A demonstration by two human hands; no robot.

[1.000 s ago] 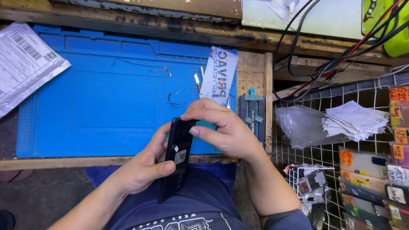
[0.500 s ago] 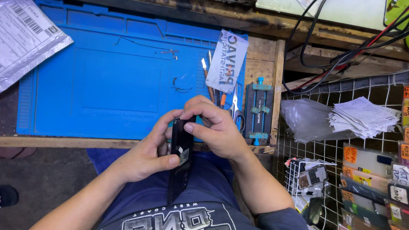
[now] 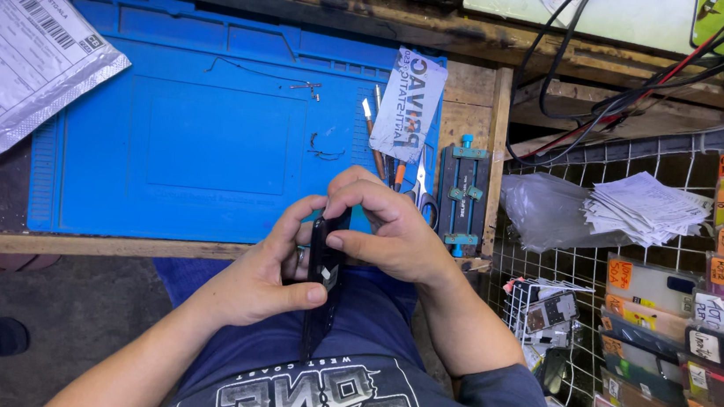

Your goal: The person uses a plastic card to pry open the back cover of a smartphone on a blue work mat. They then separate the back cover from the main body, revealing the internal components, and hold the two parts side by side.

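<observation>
You see blue work mat (image 3: 209, 136) | grey mailer bag (image 3: 17, 64) at its left | scissors (image 3: 421, 191), perhaps tweezers beside | blue clamp jig (image 3: 462, 195) | paper stack (image 3: 645, 209)

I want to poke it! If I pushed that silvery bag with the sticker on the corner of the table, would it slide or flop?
The silvery mailing bag would probably slide easily: it lies flat and looks thin. Lifted, it would likely flop, since its surface is wrinkled like soft plastic film. It seems light, with no bulge showing. It already hangs past the blue mat, so a push might send it off the edge.
</observation>
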